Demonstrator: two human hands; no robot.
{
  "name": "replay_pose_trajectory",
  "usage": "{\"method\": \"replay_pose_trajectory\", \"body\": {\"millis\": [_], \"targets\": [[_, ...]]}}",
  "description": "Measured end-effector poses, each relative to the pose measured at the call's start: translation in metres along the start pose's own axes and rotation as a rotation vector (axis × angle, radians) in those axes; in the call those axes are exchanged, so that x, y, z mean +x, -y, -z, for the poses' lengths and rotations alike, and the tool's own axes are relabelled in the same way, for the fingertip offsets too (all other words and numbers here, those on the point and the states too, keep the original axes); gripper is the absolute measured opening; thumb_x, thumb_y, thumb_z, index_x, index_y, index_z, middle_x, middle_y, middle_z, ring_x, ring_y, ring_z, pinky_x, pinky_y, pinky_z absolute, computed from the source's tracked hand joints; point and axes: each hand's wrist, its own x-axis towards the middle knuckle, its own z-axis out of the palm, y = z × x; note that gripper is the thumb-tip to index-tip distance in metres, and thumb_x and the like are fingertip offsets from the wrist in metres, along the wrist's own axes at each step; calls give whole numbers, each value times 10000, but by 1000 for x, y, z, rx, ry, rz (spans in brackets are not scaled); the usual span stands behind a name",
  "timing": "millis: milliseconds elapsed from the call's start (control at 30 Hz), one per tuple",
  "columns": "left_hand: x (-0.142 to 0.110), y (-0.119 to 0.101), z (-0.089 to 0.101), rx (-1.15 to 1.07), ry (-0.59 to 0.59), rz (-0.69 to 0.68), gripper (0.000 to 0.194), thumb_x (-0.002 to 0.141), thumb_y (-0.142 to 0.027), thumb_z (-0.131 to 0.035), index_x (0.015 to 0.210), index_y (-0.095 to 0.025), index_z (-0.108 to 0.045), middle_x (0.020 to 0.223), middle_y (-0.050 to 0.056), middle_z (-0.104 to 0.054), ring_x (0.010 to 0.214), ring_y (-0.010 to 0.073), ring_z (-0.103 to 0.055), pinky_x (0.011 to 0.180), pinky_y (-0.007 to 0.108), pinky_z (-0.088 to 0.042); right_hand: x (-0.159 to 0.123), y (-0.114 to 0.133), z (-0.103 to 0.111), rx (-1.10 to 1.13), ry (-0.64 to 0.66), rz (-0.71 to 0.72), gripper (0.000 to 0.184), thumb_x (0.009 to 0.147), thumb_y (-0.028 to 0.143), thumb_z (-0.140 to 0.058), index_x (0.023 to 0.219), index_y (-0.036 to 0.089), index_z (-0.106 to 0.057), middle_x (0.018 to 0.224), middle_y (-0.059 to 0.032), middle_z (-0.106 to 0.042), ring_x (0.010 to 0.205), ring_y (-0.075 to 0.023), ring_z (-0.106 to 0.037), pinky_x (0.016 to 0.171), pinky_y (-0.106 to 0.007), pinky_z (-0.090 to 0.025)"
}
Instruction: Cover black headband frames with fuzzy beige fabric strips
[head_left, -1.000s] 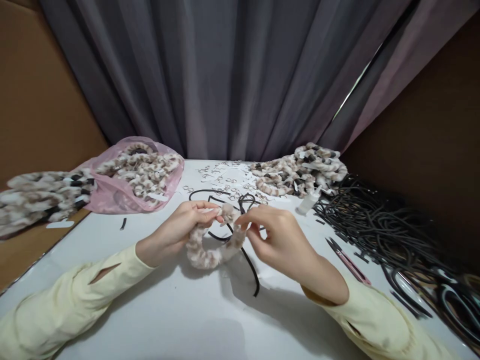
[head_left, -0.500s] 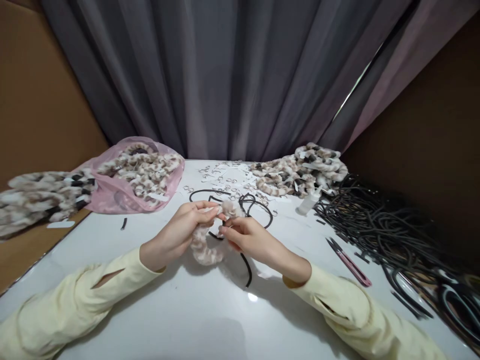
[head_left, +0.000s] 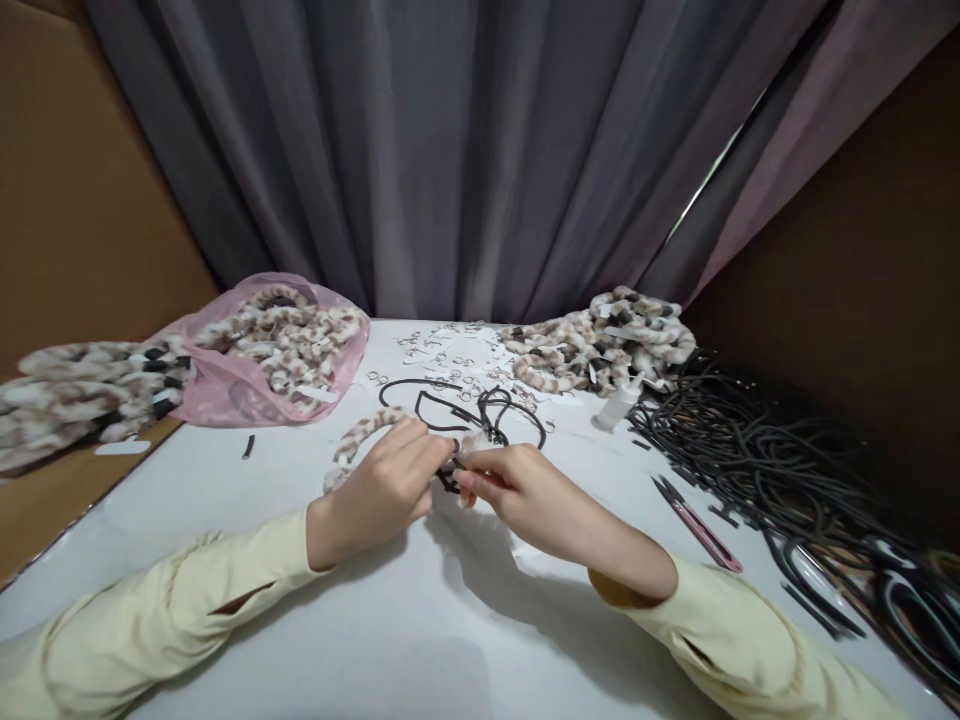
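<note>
A fluffy cream-and-brown plush strap curves out behind my left hand, and a tuft of it shows between my hands. The fingers of my left hand are closed at the strap, a dark tip showing by them. Thumb and forefinger of my right hand pinch beside the tuft, touching or almost touching the left fingertips. Short black cord shows just under the fingertips; which hand grips it is hidden. Behind the hands, a looped black cord lies on the white table.
At the left are a pink bag of plush straps and a strap bundle. Metal rings are scattered behind. To the right are a strap pile, a small bottle, pink-handled snips and heaped black cords.
My left hand has turned over and moved right, knuckles up. The plush strap has swung from below the hands to behind the left hand. My right hand came in to meet the left fingertips.
</note>
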Motion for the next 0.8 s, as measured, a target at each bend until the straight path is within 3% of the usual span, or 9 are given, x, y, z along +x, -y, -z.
{"method": "replay_pose_trajectory", "body": {"millis": [167,300,433,700,800], "targets": [[-1,0,-1,70,96,-66,282,679,52,-340,791,-165,-480,639,47,-492,613,209,-413,587,322,-343,-7,0,-1,-307,-99,41,133,844,131,-455,819,163,-581,934,-52,-583,618,-104,-487,534,-243,-243],[-2,2,-3,7,196,-106,278,683,69,-328,750,-177,-441,646,36,-457,614,196,-398,592,306,-337,-8,-2,4,-403,-84,82,193,761,19,-429,766,167,-552,763,-22,-585,567,-105,-452,510,-251,-207],[0,-2,3,-178,289,-172,307,636,77,-335,786,-170,-439,692,40,-482,651,179,-415,614,278,-366,-2,-6,12,-388,-53,138,218,704,-25,-417,668,170,-508,671,0,-562,566,-101,-429,515,-239,-207],[-4,-1,2,-279,277,-174,506,676,66,-335,1141,-118,-411,775,58,-549,700,179,-456,662,289,-392,5,-15,14,-225,-14,267,172,772,36,-452,715,159,-558,701,-11,-584,633,-103,-488,570,-208,-286],[-3,-1,0,-282,248,-195,456,688,57,-341,1092,-119,-455,778,73,-566,706,186,-473,652,298,-394,5,-16,17,-167,-4,251,160,824,90,-453,791,159,-593,727,-16,-604,655,-111,-508,590,-210,-316]]}}
